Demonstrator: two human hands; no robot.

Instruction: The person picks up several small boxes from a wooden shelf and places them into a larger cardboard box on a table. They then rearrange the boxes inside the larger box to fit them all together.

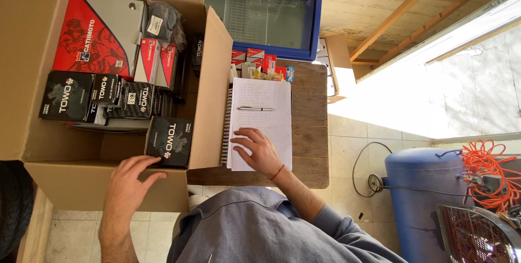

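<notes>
Black cardboard, glossy and square-cornered, made up the small box [169, 141] that stood on edge at the near right corner of the big carton [32, 68], leaning against the carton's inner wall. The left hand [127, 179] lay over the carton's near rim just beside it, its fingers [149, 161] spread open and the tips touching the box's lower edge without gripping it. More boxes of the same black kind [103, 97] lay packed flat farther in, next to slim red-and-white cartons [157, 62] and one large flat red-and-grey box [97, 32], with a crinkled clear plastic bag [163, 21] tucked behind them. The carton itself was plain brown corrugated board, matte, its flaps standing open. To its right, on a worn, dark wooden table [309, 133] with visible plank grain, lay a spiral-bound notebook [260, 122] open to a white handwritten page; a slender metal pen [256, 109] rested across it. The right hand [258, 152] pressed flat on the lower part of the page, fingers open and splayed, holding nothing, a thin red cord around the wrist. Small colourful packs [260, 65] crowded the table's far end. On the tiled floor to the right stood a smooth blue cylindrical tank [418, 187] beside a tangle of orange cable [483, 168].
</notes>
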